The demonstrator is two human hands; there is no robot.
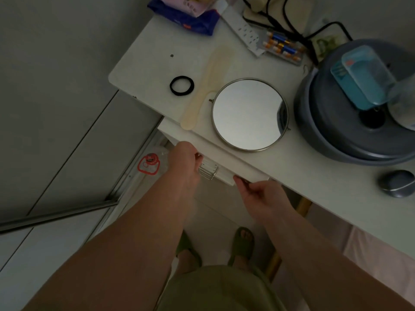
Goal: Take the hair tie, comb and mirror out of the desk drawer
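A black hair tie (182,85), a cream comb (205,90) and a round metal-rimmed mirror (249,114) lie on the white desk top (146,52), the mirror overlapping the comb's edge. Below the desk's front edge the white drawer front (220,162) sticks out only slightly, and its inside is hidden. My left hand (185,161) is against the drawer front beside its metal handle (208,170), fingers curled at the handle. My right hand (256,194) touches the drawer's lower right corner with its fingertips.
A grey basin (332,135) holding a blue container stands at the desk's right. A grey case (396,184) lies near the front right edge. A power strip (243,30), batteries box, cables and purple packets crowd the back. Cabinet doors stand left; my green slippers are below.
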